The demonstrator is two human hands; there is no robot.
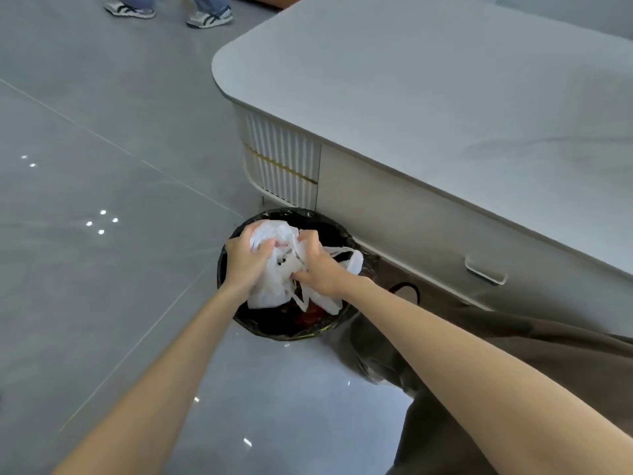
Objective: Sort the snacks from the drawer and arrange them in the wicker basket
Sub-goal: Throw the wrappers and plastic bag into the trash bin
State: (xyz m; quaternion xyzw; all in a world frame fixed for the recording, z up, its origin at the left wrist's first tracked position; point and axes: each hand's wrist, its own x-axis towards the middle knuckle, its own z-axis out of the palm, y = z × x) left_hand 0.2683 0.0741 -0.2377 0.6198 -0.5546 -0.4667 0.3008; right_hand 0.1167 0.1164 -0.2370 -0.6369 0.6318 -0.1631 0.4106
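Observation:
Both my hands hold a crumpled white plastic bag (pixel 270 286) over a round bin lined with a black bag (pixel 329 231) on the floor. My left hand (pixel 245 260) grips the bag's upper left part, fingers curled into it. My right hand (pixel 320 269) grips the bag's middle, and a white handle loop sticks out to its right. Something red lies deep in the bin beneath the bag. The drawer (pixel 445 234) in the grey table's side is closed, with a handle (pixel 484 270) at its right. No wicker basket or snacks are in view.
A grey table (pixel 428 97) with a rounded corner stands right of the bin, its ribbed end panel (pixel 281 159) just behind the bin. Glossy grey floor tiles spread to the left. Another person's feet in sneakers (pixel 209 17) stand at the far top. My knee (pixel 479 337) is at lower right.

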